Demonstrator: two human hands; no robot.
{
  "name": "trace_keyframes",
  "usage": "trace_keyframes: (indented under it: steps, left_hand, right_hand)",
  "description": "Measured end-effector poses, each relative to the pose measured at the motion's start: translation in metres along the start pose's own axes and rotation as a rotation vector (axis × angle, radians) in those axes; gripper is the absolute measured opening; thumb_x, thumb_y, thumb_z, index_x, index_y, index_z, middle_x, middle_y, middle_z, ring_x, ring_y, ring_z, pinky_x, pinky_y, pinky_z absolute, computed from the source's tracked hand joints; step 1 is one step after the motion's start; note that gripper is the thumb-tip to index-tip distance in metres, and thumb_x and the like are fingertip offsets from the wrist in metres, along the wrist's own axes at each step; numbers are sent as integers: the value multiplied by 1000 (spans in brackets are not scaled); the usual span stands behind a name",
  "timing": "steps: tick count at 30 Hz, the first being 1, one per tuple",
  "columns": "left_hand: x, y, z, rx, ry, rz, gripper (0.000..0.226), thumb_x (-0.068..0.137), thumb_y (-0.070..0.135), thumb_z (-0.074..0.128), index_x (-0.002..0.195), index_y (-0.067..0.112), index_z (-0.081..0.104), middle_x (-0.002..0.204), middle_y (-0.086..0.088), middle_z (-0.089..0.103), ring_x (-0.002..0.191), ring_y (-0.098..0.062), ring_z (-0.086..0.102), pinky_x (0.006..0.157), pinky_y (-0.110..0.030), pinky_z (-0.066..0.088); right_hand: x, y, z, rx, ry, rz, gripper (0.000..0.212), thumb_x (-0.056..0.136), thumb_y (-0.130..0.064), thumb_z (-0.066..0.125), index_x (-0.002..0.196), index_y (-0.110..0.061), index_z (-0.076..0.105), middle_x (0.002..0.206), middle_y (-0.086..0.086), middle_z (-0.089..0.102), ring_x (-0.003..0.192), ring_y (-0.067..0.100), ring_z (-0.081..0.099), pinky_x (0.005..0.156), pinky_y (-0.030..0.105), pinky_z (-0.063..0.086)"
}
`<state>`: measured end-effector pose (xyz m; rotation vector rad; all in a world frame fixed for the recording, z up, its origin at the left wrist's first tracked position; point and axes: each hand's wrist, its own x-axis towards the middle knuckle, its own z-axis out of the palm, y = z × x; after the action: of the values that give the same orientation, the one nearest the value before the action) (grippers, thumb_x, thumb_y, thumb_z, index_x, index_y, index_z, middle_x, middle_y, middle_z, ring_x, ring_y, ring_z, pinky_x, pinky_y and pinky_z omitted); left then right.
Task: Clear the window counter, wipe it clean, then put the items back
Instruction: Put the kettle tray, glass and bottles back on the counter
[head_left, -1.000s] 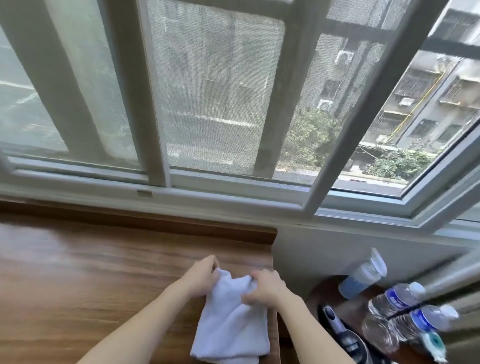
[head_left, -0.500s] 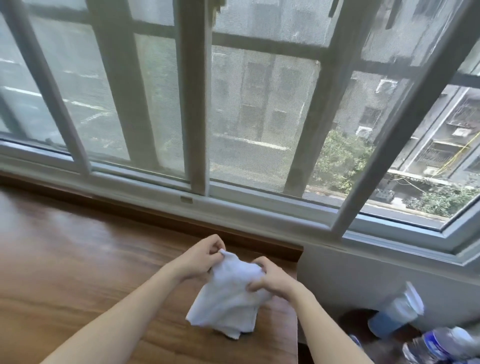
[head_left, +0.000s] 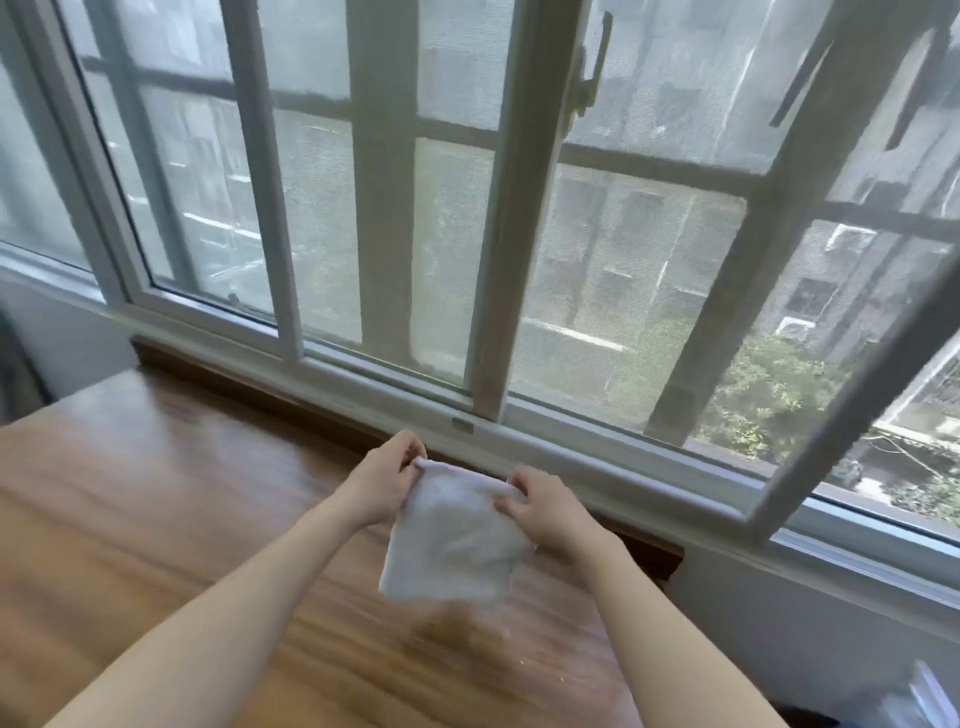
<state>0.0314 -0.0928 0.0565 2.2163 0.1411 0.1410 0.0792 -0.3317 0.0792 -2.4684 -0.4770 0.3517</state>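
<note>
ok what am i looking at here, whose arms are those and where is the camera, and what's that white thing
There is no machine here. The camera sits on a person's head and looks forward and down, so the two bare arms reaching in from the bottom are that person's own.

The left hand and the right hand each pinch an upper corner of a white cloth, which hangs between them, lifted off the surface.

Below is a brown wooden counter running along a window with pale frames and a mesh screen; buildings and trees show outside. The part of the counter in view has nothing standing on it. A blurry pale object shows at the bottom right corner, too unclear to name.
</note>
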Motion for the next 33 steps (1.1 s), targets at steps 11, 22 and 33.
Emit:
trace_keyframes:
  steps: [11, 22, 33]
  left_hand:
    - [14, -80, -122, 25, -5, 44, 9, 95, 19, 52, 88, 25, 52, 83, 1, 66, 77, -19, 58, 70, -36, 48]
    - [34, -148, -197, 67, -18, 13, 13, 95, 17, 51, 85, 26, 50, 79, 8, 63, 83, -22, 58, 75, -38, 46]
    - [59, -213, -209, 56, -12, -134, 17, 95, 10, 49, 84, 23, 50, 84, -5, 64, 80, -21, 55, 67, -31, 42]
  right_hand:
    - [48, -118, 70, -54, 119, 8, 21, 88, -29, 68, 75, -26, 51, 84, 0, 63, 85, 24, 58, 63, 32, 37]
    - [81, -195, 141, 6, 154, 51, 15, 87, -29, 66, 77, -28, 55, 84, -3, 64, 84, 21, 57, 67, 29, 35]
    - [144, -209, 191, 17, -45, 70, 8, 84, -30, 65, 80, -27, 59, 89, -5, 64, 88, 18, 59, 64, 27, 39]
